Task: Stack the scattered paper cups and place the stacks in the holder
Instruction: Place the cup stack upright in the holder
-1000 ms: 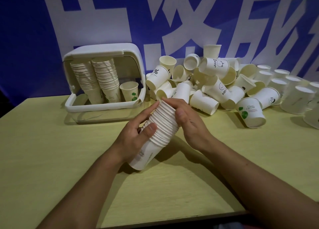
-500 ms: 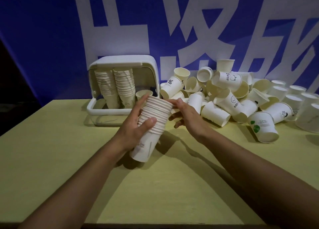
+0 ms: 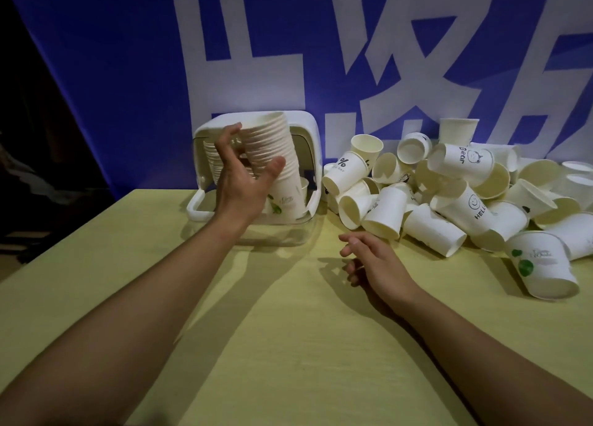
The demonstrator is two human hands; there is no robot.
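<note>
The left hand (image 3: 245,182) is reaching forward, thumb and fingers curling around the cup stack (image 3: 276,165) at the holder (image 3: 313,156) mouth; the right hand (image 3: 377,265) (fingers loose) is hovering over the table (image 3: 288,345).

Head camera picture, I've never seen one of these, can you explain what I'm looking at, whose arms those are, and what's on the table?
There is no machine here. A person wears a wide-angle camera on the head, so you look forward and down along their own bare arms. The left hand grips a tall stack of paper cups, rims upward, at the opening of a white cup holder that stands on a yellow table. More stacked cups sit inside the holder, partly hidden behind the hand. The right hand holds nothing, its fingers relaxed above the table. To the right lies a pile of loose cups. A blue banner hangs behind.
</note>
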